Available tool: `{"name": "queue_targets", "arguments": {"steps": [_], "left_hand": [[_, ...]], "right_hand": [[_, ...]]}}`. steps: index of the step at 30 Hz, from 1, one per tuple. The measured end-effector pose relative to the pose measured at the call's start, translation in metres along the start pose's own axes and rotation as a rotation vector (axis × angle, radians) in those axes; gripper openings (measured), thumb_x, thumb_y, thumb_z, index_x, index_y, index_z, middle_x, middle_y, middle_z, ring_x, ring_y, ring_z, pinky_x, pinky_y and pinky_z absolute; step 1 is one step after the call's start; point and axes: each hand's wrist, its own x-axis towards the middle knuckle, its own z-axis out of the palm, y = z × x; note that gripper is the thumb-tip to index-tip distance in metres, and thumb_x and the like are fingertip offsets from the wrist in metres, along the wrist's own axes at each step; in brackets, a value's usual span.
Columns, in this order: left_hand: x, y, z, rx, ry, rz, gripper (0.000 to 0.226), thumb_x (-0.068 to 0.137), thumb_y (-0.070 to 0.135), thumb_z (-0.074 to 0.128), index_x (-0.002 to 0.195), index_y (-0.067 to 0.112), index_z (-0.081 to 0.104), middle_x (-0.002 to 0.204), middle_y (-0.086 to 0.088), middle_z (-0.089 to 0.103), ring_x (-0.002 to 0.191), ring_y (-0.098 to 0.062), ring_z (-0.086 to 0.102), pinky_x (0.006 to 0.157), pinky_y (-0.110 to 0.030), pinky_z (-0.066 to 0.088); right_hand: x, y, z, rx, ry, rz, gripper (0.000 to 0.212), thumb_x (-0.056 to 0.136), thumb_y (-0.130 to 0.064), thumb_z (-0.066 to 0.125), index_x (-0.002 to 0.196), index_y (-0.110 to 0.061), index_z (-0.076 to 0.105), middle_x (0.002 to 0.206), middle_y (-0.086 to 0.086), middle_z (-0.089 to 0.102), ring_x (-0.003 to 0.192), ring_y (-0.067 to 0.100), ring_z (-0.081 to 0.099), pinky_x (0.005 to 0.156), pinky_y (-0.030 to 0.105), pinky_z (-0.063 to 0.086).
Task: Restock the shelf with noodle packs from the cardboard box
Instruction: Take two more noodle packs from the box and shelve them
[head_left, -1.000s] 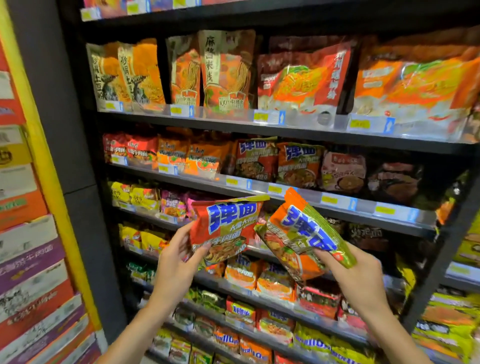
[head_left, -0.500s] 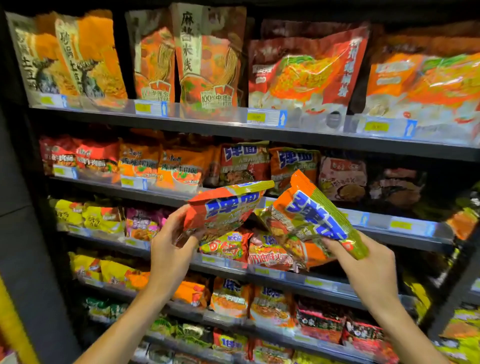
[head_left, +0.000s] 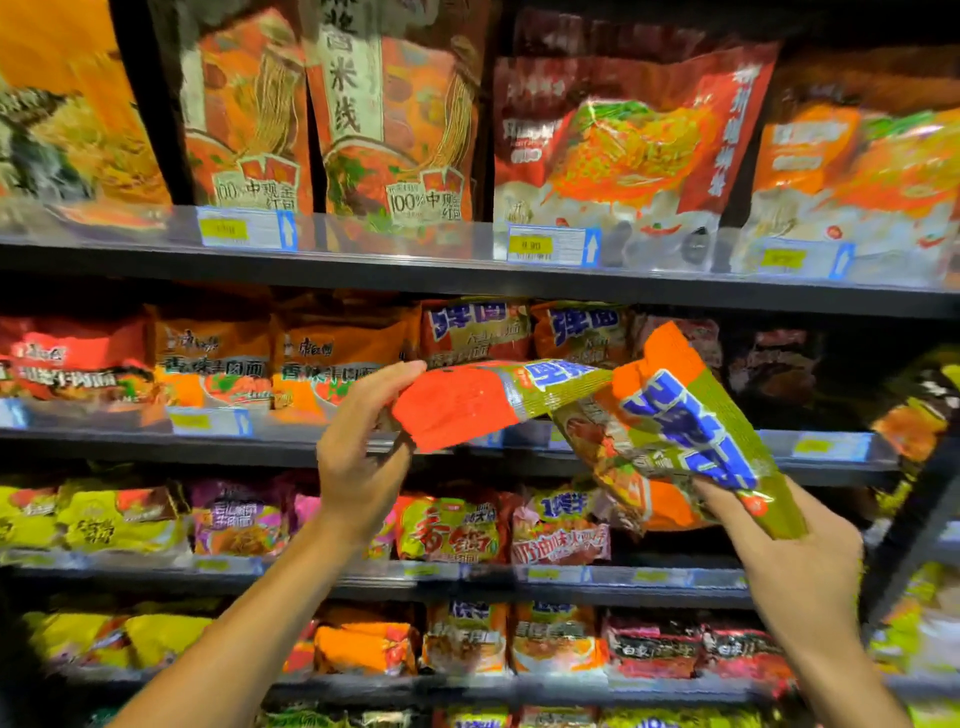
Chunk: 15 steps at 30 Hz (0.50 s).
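Two noodle packs (head_left: 519, 395), each pinched between one hand's fingers (head_left: 395, 370).

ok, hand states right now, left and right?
Left hand: grips the red-ended foil noodle pack.
Right hand: grips the orange-and-green foil noodle pack with blue lettering.

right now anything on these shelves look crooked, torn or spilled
Nothing stands out. The shelved packs sit upright in rows; only the two noodle packs held by the left hand and right hand are tilted. Blur hides fine damage.
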Motion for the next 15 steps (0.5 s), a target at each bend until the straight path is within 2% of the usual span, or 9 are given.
{"name": "queue_targets", "arguments": {"steps": [1, 2, 5, 7, 11, 15], "left_hand": [[0.006, -0.002, 0.004, -0.032, 0.002, -0.009, 0.035, 0.097, 0.019, 0.061, 0.119, -0.009, 0.061, 0.122, -0.014, 0.064, 0.121, -0.02, 0.058, 0.1, -0.031, 0.044], [0.011, -0.005, 0.008, -0.058, -0.004, -0.019, 0.036, 0.096, 0.019, 0.06, 0.119, -0.008, 0.06, 0.122, -0.015, 0.063, 0.12, -0.022, 0.058, 0.099, -0.033, 0.045], [0.021, -0.018, 0.025, -0.097, -0.056, -0.054, 0.04, 0.085, -0.006, 0.071, 0.122, -0.006, 0.058, 0.123, -0.015, 0.06, 0.118, -0.028, 0.058, 0.095, -0.045, 0.05], [0.025, -0.027, 0.037, -0.111, -0.08, -0.079, 0.047, 0.079, -0.013, 0.075, 0.121, -0.004, 0.057, 0.122, -0.013, 0.058, 0.115, -0.028, 0.058, 0.09, -0.048, 0.051], [0.023, -0.044, 0.058, -0.034, -0.082, -0.107, 0.052, 0.073, -0.011, 0.08, 0.117, 0.003, 0.057, 0.12, -0.01, 0.051, 0.116, -0.024, 0.052, 0.089, -0.044, 0.05], [0.02, -0.054, 0.066, 0.028, -0.119, -0.188, 0.043, 0.08, -0.004, 0.075, 0.115, 0.009, 0.053, 0.118, -0.005, 0.045, 0.112, -0.005, 0.045, 0.089, -0.026, 0.045]], "right_hand": [[0.0, -0.003, 0.0, -0.008, 0.012, 0.002, 0.023, 0.081, -0.015, 0.078, 0.103, -0.01, 0.076, 0.071, -0.03, 0.069, 0.064, -0.01, 0.061, 0.056, 0.006, 0.044], [0.001, -0.006, -0.001, -0.016, 0.025, -0.001, 0.023, 0.081, -0.016, 0.077, 0.103, -0.009, 0.076, 0.07, -0.03, 0.069, 0.063, -0.01, 0.061, 0.055, 0.007, 0.043], [0.002, -0.013, -0.002, -0.028, 0.039, -0.022, 0.021, 0.081, -0.016, 0.076, 0.101, -0.008, 0.075, 0.068, -0.031, 0.067, 0.061, -0.009, 0.06, 0.054, 0.005, 0.041], [0.003, -0.016, -0.004, -0.033, 0.047, -0.028, 0.019, 0.081, -0.013, 0.075, 0.099, -0.005, 0.074, 0.068, -0.033, 0.066, 0.064, -0.012, 0.061, 0.055, 0.004, 0.042], [0.007, -0.01, -0.01, -0.04, 0.043, -0.042, 0.024, 0.081, -0.013, 0.076, 0.102, -0.002, 0.075, 0.073, -0.034, 0.067, 0.069, -0.012, 0.064, 0.058, 0.003, 0.044], [0.015, -0.001, -0.006, -0.014, 0.037, -0.046, 0.03, 0.081, -0.015, 0.076, 0.111, -0.007, 0.074, 0.078, -0.038, 0.067, 0.073, -0.017, 0.062, 0.063, 0.001, 0.044]]}}
